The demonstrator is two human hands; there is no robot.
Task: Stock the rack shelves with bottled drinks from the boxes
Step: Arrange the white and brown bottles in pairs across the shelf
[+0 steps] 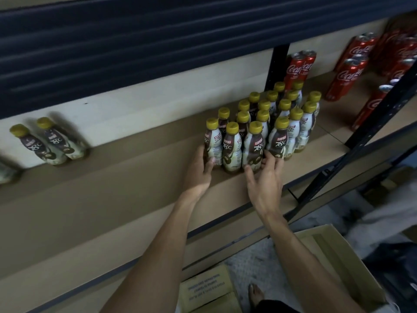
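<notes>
Left grip (199,171): clasping the front-left bottle (213,143), centre of frame;
Right grip (266,177): lying released, fingertips touching the next bottle (252,147);
Shelf (112,177): carrying both

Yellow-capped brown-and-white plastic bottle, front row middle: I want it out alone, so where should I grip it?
I would put the grip on the bottle at the narrow neck under its yellow cap, coming from above: it stands upright, neighbouring bottles crowd both flanks, and only the top stands free.
</notes>
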